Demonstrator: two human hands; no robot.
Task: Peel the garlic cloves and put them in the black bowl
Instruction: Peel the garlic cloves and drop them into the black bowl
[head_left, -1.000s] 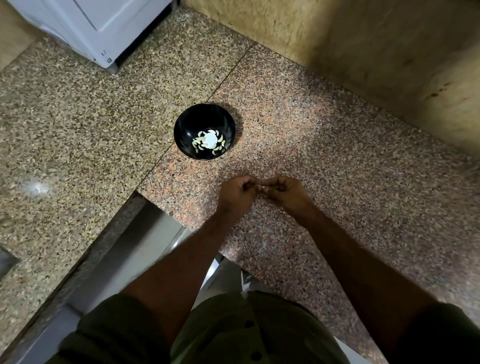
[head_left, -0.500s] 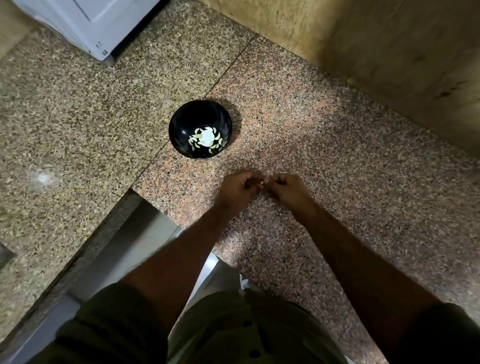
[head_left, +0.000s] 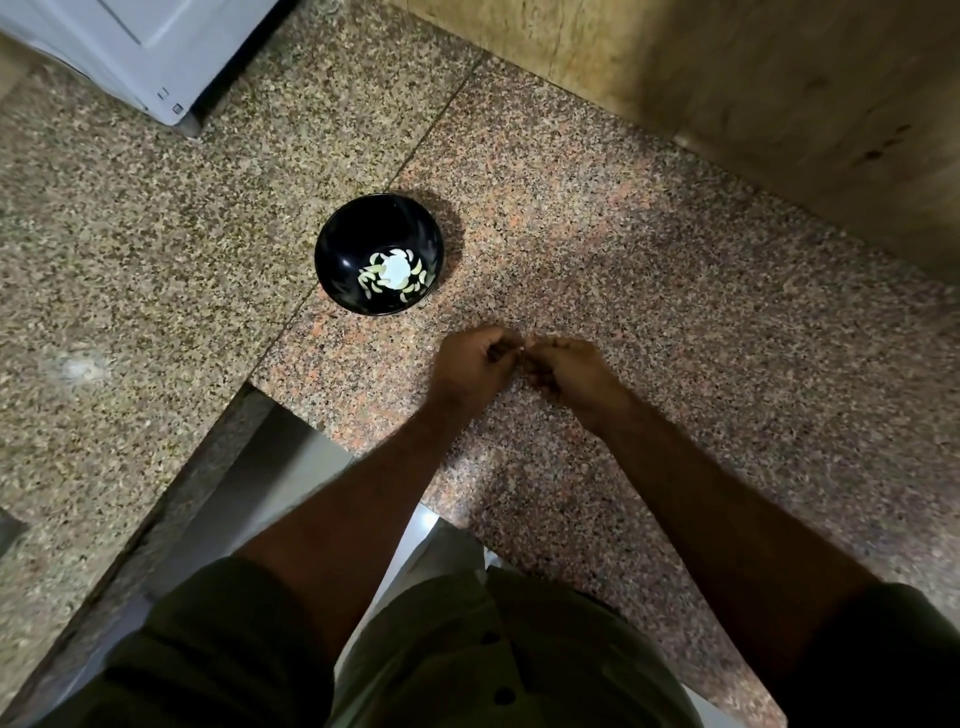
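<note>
Two hands meet over the granite counter (head_left: 675, 312), as a second ago | left hand (head_left: 475, 364) and right hand (head_left: 569, 371) curled, fingertips pinching a pale speck, too small to name | black bowl (head_left: 379, 254) up-left, well apart, unmoved on the counter, peeled garlic cloves (head_left: 395, 275) inside | sleeves cut off below.

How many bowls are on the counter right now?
1. The black bowl stands on the granite counter, beyond the left hand and right hand, with pale garlic pieces inside. None seems hidden.
</note>
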